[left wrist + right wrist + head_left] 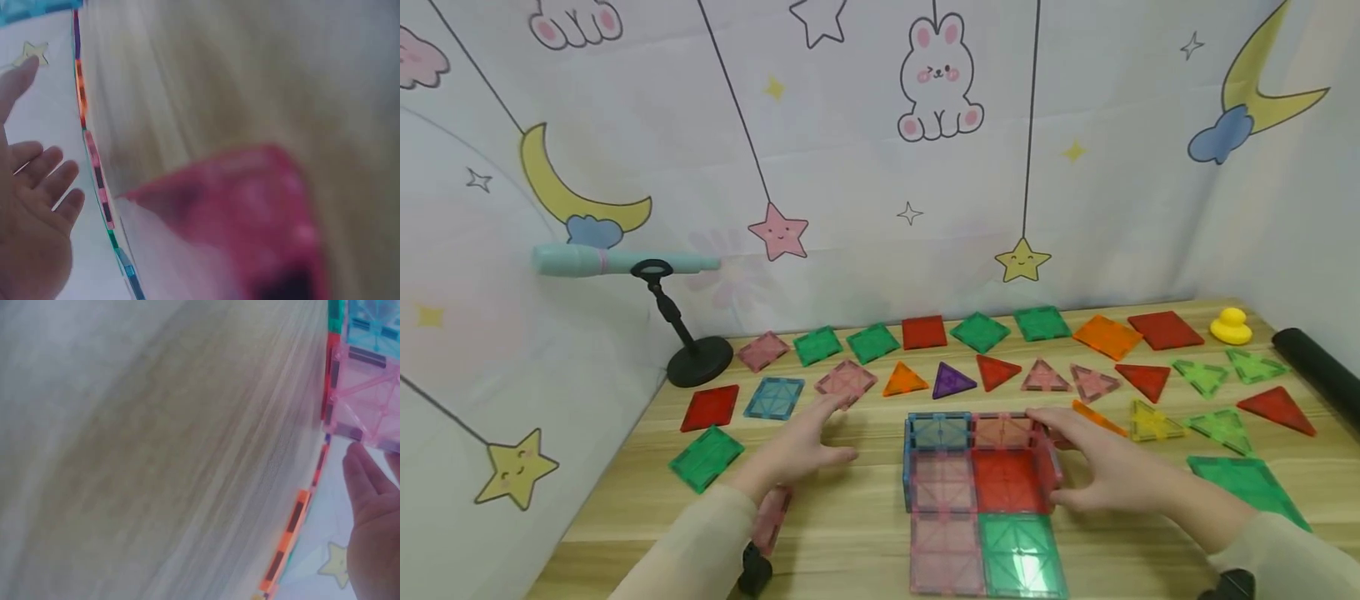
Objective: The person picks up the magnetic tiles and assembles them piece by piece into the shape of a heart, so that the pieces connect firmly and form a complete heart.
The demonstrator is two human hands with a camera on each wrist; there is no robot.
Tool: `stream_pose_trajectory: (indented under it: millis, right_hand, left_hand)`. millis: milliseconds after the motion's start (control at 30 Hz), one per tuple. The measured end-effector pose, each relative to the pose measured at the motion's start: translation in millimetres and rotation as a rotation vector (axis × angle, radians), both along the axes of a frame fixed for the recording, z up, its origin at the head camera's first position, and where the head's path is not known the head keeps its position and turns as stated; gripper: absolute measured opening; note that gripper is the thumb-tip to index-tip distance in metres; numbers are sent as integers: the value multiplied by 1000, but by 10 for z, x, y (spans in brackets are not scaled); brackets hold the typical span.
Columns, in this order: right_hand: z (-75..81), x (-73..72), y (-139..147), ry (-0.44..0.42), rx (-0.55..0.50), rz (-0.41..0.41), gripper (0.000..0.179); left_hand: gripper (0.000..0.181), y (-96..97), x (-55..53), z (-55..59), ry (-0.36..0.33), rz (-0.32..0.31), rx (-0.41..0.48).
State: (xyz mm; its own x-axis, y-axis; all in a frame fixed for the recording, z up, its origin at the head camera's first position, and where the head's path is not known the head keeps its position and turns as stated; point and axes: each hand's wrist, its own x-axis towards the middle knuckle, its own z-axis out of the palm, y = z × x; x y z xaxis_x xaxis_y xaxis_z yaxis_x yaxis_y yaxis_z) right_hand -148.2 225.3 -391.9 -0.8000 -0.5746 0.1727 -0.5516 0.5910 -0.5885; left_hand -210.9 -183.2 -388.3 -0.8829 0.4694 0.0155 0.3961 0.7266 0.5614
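A small open box of translucent magnetic tiles (943,483) stands on the table, with low blue and pink walls around a pink and a red base tile. In front of it a pink square tile (947,554) and a green square tile (1022,554) lie flat. My right hand (1097,462) is at the box's right side, fingertips and thumb touching the pink wall tile (365,394), fingers fairly straight. To the left of the box hovers my left hand (801,446), fingers apart and holding nothing. A pink tile (771,518) lies beside the left wrist, large and blurred in the left wrist view.
Rows of square and triangular tiles spread along the back, such as a purple triangle (953,381). More lie at left, including a green square (706,458), and at right, including a large green tile (1247,487). A microphone stand (700,361), yellow duck (1231,326) and black cylinder (1315,371) stand at the edges.
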Motion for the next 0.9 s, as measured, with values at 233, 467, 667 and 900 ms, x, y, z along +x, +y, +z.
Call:
stream_pose_trajectory:
  millis: [233, 467, 667, 900]
  right_hand:
    - [-14, 15, -5, -10, 19, -9, 85]
    - [15, -1, 18, -6, 30, -31, 87]
    - [20, -6, 3, -41, 23, -20, 86]
    - [23, 3, -9, -48, 28, -32, 87]
  left_hand:
    - [84, -6, -184, -69, -47, -50, -184]
    - [54, 33, -198, 27, 17, -88, -161]
    - [63, 57, -216, -9, 48, -79, -249]
    - [50, 97, -175, 2, 62, -143, -262]
